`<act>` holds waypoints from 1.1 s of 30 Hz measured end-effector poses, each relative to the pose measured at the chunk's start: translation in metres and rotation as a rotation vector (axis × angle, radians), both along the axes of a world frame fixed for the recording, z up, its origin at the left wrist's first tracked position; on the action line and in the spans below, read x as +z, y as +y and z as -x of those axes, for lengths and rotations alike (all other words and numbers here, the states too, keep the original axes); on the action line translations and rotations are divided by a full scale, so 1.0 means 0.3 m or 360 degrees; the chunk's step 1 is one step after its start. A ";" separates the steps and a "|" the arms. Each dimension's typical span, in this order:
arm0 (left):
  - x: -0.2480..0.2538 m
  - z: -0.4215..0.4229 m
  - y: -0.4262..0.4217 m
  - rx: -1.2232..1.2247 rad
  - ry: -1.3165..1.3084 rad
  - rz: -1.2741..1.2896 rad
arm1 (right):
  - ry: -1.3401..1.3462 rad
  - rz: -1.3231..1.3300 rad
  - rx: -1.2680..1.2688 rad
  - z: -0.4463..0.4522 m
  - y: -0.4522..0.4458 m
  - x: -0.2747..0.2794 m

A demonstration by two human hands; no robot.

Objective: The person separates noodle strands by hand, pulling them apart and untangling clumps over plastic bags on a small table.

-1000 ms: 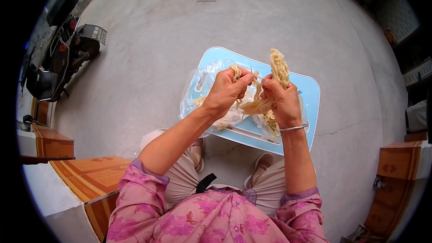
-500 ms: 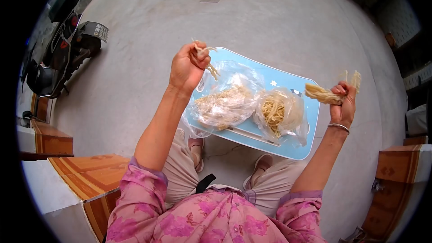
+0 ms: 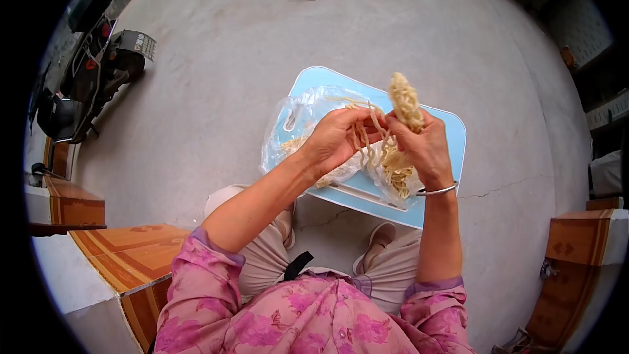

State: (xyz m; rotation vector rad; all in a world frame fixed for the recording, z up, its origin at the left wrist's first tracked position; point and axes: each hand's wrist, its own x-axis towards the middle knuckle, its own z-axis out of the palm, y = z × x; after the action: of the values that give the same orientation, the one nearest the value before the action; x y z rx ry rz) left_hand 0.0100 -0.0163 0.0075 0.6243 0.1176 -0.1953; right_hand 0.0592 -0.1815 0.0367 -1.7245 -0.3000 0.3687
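Observation:
My left hand (image 3: 341, 136) is closed on a few loose noodles (image 3: 367, 147) that dangle from its fingers. Close against it, my right hand (image 3: 424, 147) grips a thick bundle of noodles (image 3: 406, 101), which sticks up above the fist. Both hands are above a small light-blue table (image 3: 445, 124). Under my left forearm lies a clear plastic bag (image 3: 272, 141) with pale, floury contents, partly covered by the arm. A second bag with a clump of noodles (image 3: 398, 180) sits below my right hand, partly hidden.
A motor scooter (image 3: 98, 85) stands on the concrete floor (image 3: 229, 39) at the left. Wood-patterned tiled blocks flank me, one at the left (image 3: 128, 255) and one at the right (image 3: 570, 255). My feet are under the table's near edge.
My hands were wide apart, each with noodles. They have come together over the table, the left moving right and down, the right moving left. The bundle now points upward.

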 end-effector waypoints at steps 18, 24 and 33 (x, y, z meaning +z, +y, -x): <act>-0.039 0.007 0.012 -0.0056 0.0214 -0.0023 | 0.0857 -0.0772 0.0170 -0.039 -0.008 -0.039; -0.074 0.015 0.008 -0.0019 0.0259 -0.0011 | 0.0842 -0.0809 0.0147 -0.042 0.001 -0.049; -0.049 0.015 0.040 -0.0169 0.0268 -0.0159 | 0.0470 -0.0171 0.0054 -0.025 -0.019 -0.020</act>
State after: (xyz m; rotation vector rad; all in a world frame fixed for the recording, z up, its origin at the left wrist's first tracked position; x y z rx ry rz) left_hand 0.0054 -0.0044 -0.0073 0.7136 0.2582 -0.3465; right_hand 0.0667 -0.1872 0.0308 -1.5365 -0.1318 0.6137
